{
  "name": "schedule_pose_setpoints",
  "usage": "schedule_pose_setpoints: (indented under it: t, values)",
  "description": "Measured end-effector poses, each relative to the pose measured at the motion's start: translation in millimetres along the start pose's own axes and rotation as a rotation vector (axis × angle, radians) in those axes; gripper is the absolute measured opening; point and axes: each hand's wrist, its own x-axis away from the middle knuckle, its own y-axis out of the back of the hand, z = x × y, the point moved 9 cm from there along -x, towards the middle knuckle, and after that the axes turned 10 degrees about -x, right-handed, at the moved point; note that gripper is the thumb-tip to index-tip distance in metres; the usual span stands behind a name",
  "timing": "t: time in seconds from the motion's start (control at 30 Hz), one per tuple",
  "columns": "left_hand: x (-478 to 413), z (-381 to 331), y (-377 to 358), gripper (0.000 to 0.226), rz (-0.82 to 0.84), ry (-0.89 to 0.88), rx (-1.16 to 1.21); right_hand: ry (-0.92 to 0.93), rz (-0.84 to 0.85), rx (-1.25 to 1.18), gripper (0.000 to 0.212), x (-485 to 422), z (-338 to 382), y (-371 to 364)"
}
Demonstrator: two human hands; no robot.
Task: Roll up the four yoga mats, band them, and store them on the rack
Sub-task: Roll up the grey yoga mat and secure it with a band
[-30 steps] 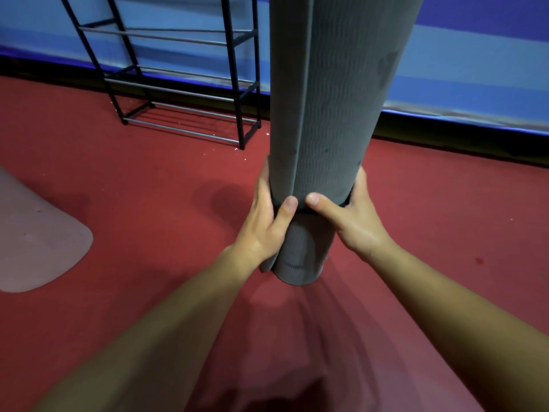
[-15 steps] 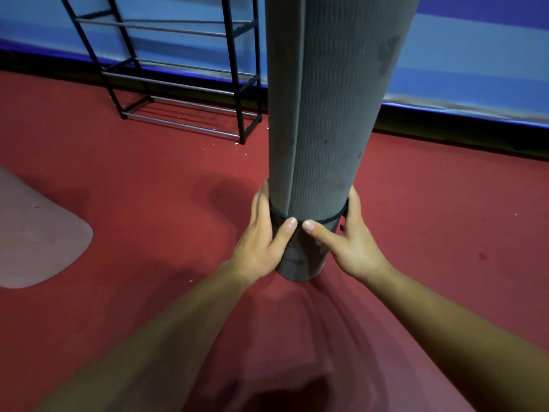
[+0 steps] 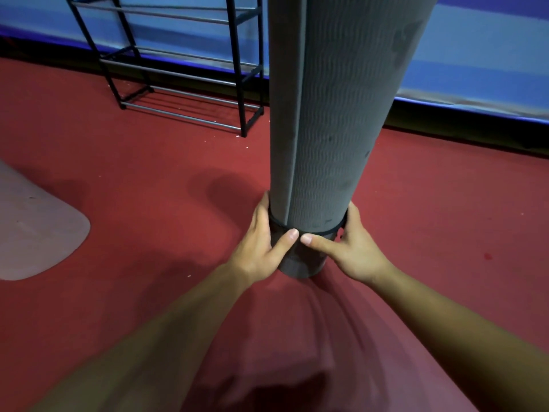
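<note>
One rolled grey mat (image 3: 335, 114) stands in the middle of the view, with one thin dark band (image 3: 328, 233) ringing it near its lower end. Its long axis is vertical. The top runs out of the picture at 12 o'clock and the bottom end points down at the red floor (image 3: 154, 179), just ahead of the person's red garment (image 3: 297, 337). Whether that end actually touches the floor cannot be told. The mat's outer flap edge runs lengthwise down the side facing the camera, a little left of centre.

Two hands grasp the lower end. The left hand (image 3: 261, 242) wraps it from 9 o'clock and the right hand (image 3: 353, 248) from 3 o'clock. Both thumbs lie across the front at the band, tips nearly meeting. The fingers curl round the back, mostly hidden.

One black metal rack (image 3: 237, 69) stands at 11 o'clock against the blue wall (image 3: 475, 60), well apart from the mat, with three tiers of bars in view. One pale mat (image 3: 38, 230) lies flat at 9 o'clock, cut off by the left edge, its rounded corner toward the hands. Bare floor stretches between the rolled mat and the rack, and out to 3 o'clock as far as the dark strip at the wall's foot.
</note>
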Motion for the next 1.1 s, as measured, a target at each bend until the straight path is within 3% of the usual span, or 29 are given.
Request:
schedule_pose_setpoints:
  t: [0.13,0.33,0.53,0.77,0.87,1.0,1.1]
  values:
    - [-7.4,-13.1,8.9,0.096,-0.055,-0.064,0.028,0.011,-0.026,-0.018,0.095,-4.0,3.9,-2.5]
    - [-7.3,-1.0,1.4,0.087,-0.008,0.044,0.087,0.000,0.006,-0.021,0.110,-3.2,-5.1,-3.5]
    - [-18.5,-9.8,3.6,0.088,-0.041,0.037,0.123,-0.001,-0.049,-0.042,0.108,-11.0,1.5,-1.3]
    - [-15.8,-1.7,3.8,0.085,-0.070,0.075,0.067,-0.009,-0.059,0.013,0.121,-4.8,-1.3,-5.2]
    - [-9.1,-1.0,-0.4,0.089,-0.011,0.063,0.020,-0.009,-0.049,0.060,0.117,0.7,-5.4,-6.2]
    - [-9.2,-4.1,-1.2,0.098,0.072,0.062,0.005,-0.016,-0.053,0.070,0.093,4.4,-5.0,-7.2]
    - [-9.6,-12.2,6.4,0.105,0.056,0.054,0.003,-0.026,-0.047,0.047,0.093,1.1,-1.0,-7.6]
